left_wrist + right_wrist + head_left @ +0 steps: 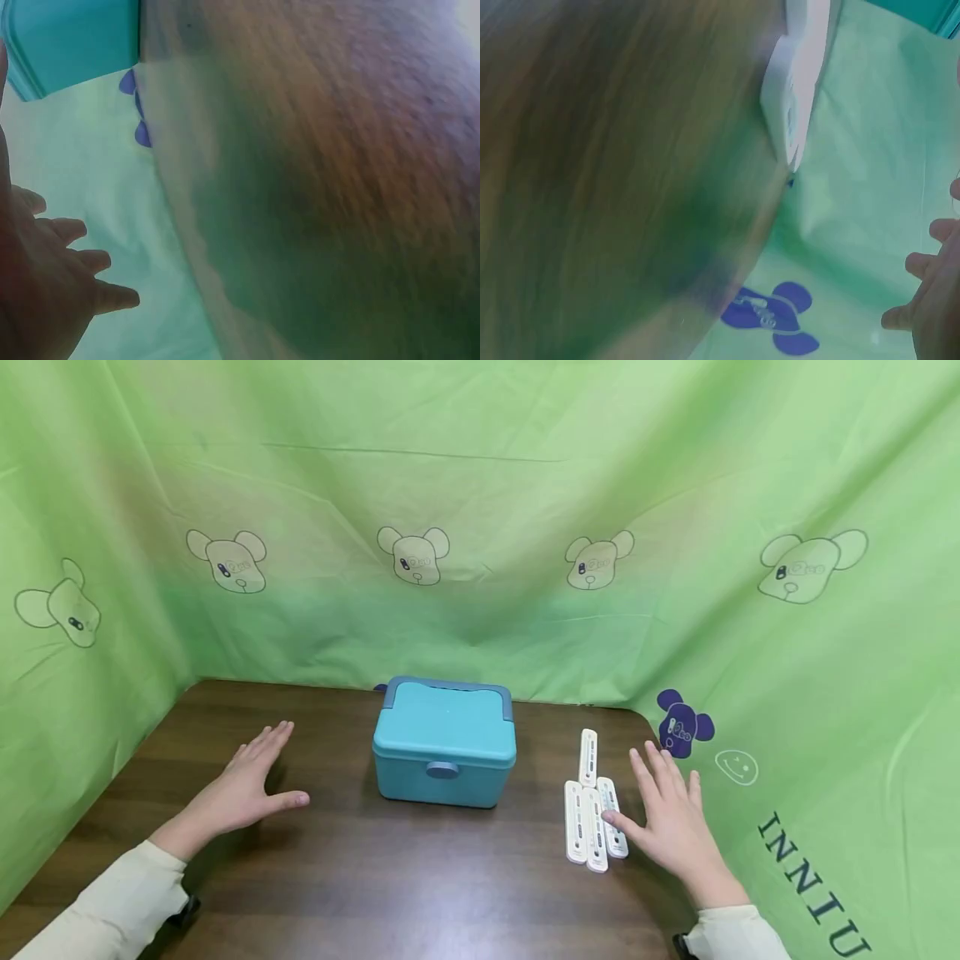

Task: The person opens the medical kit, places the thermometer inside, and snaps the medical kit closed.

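In the head view a teal lidded box (pixel 444 735) with a blue-grey handle and front latch stands closed toward the back of the table. Several slim white sticks with small printed windows, like thermometers (pixel 575 822), lie side by side to its right, one farther back. My left hand (pixel 238 789) is held with fingers spread to the left of the box and holds nothing. To the right of the white sticks is my right hand (pixel 671 818), fingers spread and likewise holding nothing; its thumb overlaps the nearest stick in this view. The left wrist view shows part of the box (pixel 75 45).
The dark brown wooden table (pixel 337 885) ends against green cloth (pixel 480 635) hanging at the back and both sides. Bear heads and letters are printed on the cloth. Each wrist carries a dark band at the sleeve's cuff.
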Demonstrator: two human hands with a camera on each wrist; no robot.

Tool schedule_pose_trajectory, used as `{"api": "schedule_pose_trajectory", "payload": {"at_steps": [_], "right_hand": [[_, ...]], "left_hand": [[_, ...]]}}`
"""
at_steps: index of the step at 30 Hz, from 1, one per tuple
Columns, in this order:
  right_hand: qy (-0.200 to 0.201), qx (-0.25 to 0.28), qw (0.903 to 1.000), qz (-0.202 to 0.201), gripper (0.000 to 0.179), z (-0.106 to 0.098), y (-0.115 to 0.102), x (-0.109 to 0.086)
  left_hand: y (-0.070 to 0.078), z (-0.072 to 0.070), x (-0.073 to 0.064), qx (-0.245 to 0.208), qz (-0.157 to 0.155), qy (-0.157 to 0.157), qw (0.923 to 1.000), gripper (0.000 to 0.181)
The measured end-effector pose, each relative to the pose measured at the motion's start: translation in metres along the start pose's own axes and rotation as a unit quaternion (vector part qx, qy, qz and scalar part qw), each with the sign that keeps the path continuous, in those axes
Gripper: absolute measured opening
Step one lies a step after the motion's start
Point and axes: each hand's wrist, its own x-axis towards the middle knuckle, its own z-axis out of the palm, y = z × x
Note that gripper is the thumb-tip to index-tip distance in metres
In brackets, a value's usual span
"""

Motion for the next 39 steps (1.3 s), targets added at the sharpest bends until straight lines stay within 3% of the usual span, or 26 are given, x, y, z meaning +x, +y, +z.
{"api": "schedule_pose_trajectory", "payload": {"at_steps": [9,16,26,32,39], "right_hand": [[0.023,0.032,0.9992,0.008,0.109,0.008,-0.026,0.015],[0.028,0.053,0.998,0.021,0.108,0.013,-0.05,0.015],[0.072,0.11,0.9896,0.057,0.105,0.005,-0.081,0.029],[0.088,0.137,0.9832,0.082,0.101,0.001,-0.105,0.031],[0.117,0.181,0.9715,0.099,0.094,0.008,-0.137,0.032]], "left_hand": [[0.005,0.009,0.006,-0.059,-0.006,-0.015,0.9981,0.116],[0.019,0.026,0.005,-0.038,-0.029,-0.018,0.9987,0.122],[0.052,0.04,0.032,-0.078,-0.063,0.002,0.9949,0.126],[0.07,0.049,0.043,-0.132,-0.083,0.028,0.9874,0.13],[0.081,0.059,0.045,-0.18,-0.102,0.042,0.9776,0.131]]}}
